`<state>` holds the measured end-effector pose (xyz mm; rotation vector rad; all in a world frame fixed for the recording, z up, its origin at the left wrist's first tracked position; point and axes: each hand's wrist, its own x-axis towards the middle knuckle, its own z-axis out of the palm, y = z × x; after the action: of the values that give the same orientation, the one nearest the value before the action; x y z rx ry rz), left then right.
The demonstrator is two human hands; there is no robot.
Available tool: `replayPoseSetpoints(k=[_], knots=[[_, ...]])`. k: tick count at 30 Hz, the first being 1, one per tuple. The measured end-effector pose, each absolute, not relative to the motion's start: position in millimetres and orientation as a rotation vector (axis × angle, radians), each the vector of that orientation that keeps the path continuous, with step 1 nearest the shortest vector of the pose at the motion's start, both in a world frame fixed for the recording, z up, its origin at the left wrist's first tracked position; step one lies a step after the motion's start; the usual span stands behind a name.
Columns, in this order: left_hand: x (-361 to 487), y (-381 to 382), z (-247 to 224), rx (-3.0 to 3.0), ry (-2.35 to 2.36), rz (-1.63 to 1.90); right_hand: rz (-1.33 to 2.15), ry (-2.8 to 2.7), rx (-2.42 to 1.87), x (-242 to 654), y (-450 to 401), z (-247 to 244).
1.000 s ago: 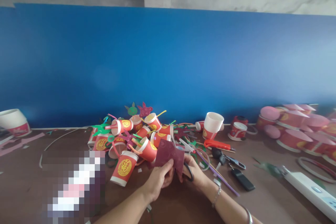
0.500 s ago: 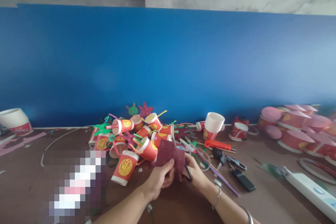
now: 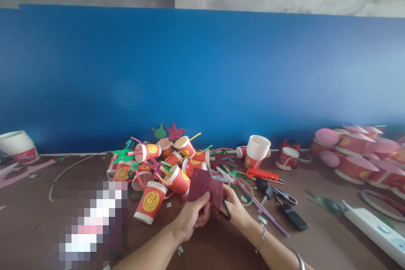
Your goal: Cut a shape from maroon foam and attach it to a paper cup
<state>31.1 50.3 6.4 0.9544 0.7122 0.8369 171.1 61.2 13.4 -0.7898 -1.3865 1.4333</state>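
Note:
A dark maroon sheet [image 3: 202,186] with faint outlines on it is held up over the table by my left hand [image 3: 196,215], thumb on its face and fingers curled beneath. Scissors [image 3: 226,209] with a dark handle are in my right hand [image 3: 236,207], at the sheet's right side; their blades are mostly hidden behind it. Just left of the sheet lie red paper cups [image 3: 150,201] with yellow emblems, mixed with coloured strips and cut-out shapes.
A white-topped cup [image 3: 257,152], an orange-red cutter [image 3: 264,174], keys [image 3: 265,188] and a black fob [image 3: 292,216] lie to the right. Farther right are a white power strip [image 3: 376,234] and stacked red and pink cups [image 3: 356,168]. A blue panel [image 3: 202,76] stands behind.

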Motion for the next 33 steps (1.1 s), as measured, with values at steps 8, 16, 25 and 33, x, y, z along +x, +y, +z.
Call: replayPoseSetpoints(k=[8,16,25,33], knots=[[30.7,50.2,7.0,0.960,0.734,0.848,1.424,-1.400,-0.811,171.0,61.4,13.9],[30.5,49.7,7.0,0.956,0.740,0.889,1.395,-1.435,-0.853,174.0,61.0,15.0],[33.8,49.3,11.4,0.963,0.819,1.057,1.377,-1.482,-0.876,177.6,63.8,13.1],[33.3,51.3,8.1,0.968,0.800,1.106,1.404,-1.456,-0.878,176.9,61.8,18.1]])
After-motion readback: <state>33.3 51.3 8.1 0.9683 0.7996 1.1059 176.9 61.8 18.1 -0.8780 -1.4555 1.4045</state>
